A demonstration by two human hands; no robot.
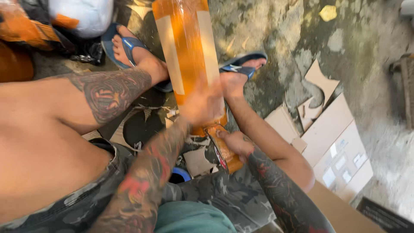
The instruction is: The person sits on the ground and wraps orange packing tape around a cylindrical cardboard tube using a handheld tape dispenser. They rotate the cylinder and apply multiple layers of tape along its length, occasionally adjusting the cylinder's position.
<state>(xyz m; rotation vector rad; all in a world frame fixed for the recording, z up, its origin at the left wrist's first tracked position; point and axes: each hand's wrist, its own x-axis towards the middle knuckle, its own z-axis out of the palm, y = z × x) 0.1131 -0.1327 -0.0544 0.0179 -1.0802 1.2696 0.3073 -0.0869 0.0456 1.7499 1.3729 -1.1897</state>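
Seated on the floor, the person is wrapping the tall orange film-wrapped bundle (187, 56) standing between the feet: the blurred left hand (202, 103) is pressing against it, grip indiscernible, the right hand (236, 143) is grasping the tape roll (222, 149) at its base, and the next pass likely requires steady tension.

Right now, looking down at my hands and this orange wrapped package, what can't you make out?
Head view only:
- Left hand: motion-blurred, so its grip on the orange wrapped package is unclear.
- Package top: cut off by the upper edge.
- Tape dispenser: partly covered by the right hand.
- Labels on the flattened cardboard: too small to read.
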